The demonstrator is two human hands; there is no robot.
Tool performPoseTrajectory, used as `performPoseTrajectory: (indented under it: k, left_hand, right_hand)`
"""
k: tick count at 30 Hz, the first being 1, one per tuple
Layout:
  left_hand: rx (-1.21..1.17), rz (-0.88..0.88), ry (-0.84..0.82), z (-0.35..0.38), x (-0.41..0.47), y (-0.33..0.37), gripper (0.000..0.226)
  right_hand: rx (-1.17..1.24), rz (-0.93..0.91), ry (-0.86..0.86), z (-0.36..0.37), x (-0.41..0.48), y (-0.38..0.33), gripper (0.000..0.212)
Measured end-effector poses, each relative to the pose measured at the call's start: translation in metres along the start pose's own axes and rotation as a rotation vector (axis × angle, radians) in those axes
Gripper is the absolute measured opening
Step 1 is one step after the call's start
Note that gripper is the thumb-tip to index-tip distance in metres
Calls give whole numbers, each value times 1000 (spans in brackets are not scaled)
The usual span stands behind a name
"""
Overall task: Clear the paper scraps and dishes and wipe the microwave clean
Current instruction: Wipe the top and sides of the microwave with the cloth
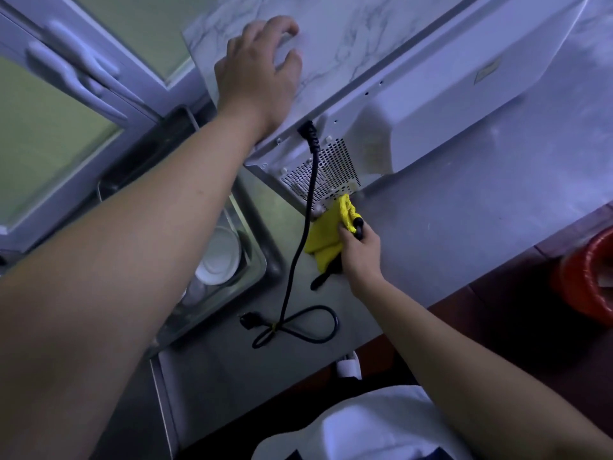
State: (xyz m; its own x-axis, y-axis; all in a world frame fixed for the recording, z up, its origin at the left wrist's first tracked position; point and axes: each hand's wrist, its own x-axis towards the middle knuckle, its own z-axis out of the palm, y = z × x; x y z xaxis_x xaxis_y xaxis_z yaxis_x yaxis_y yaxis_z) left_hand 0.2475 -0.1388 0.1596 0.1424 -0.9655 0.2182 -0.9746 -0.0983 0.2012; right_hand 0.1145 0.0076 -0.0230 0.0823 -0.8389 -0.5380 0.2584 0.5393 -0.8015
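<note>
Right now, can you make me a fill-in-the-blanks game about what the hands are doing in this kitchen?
1. The right hand grips a ____ cloth.
2. The left hand rests on ____ of the microwave.
3. The ____ cord runs from the microwave's back down to the counter.
4. The ____ dishes sit in the sink.

Missing words: yellow, top, black, white.

Left hand [258, 71] palm down, fingers spread, right hand [360, 252] clenched, both arms outstretched
</note>
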Motion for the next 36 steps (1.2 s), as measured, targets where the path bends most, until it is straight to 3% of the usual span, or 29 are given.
performPoseTrajectory:
  k: [4,6,10,15,19,23,27,32,36]
  left_hand:
    - [-15,-1,12,0,1,0,40]
    - [-11,-1,14,0,1,0,40]
    - [-7,2,21,1,0,0,40]
    - [-8,-1,23,0,1,-1,40]
    - [-13,4,16,0,0,0,39]
    - [-18,2,21,0,1,1,40]
    - [-22,2,20,0,1,0,39]
    - [-6,10,27,0,0,-1,40]
    - [4,10,30,0,1,0,39]
  right_hand:
    - [-2,-9,-3,-10,-10,2,20]
    - [13,-72,46,-12,-16,-6,30]
    - [11,-322,91,-8,-17,-36,50]
    - [-223,-632,133,11,-16,-56,66]
    - [-418,-659,74,15,-16,-38,65]
    - [-634,-540,-170,-4,-13,-15,55]
    - [-482,-480,-157,-22,-22,-13,52]
    - [-253,-695,87,-12,-17,-51,60]
    - [-241,-774,165,18,-9,-62,67]
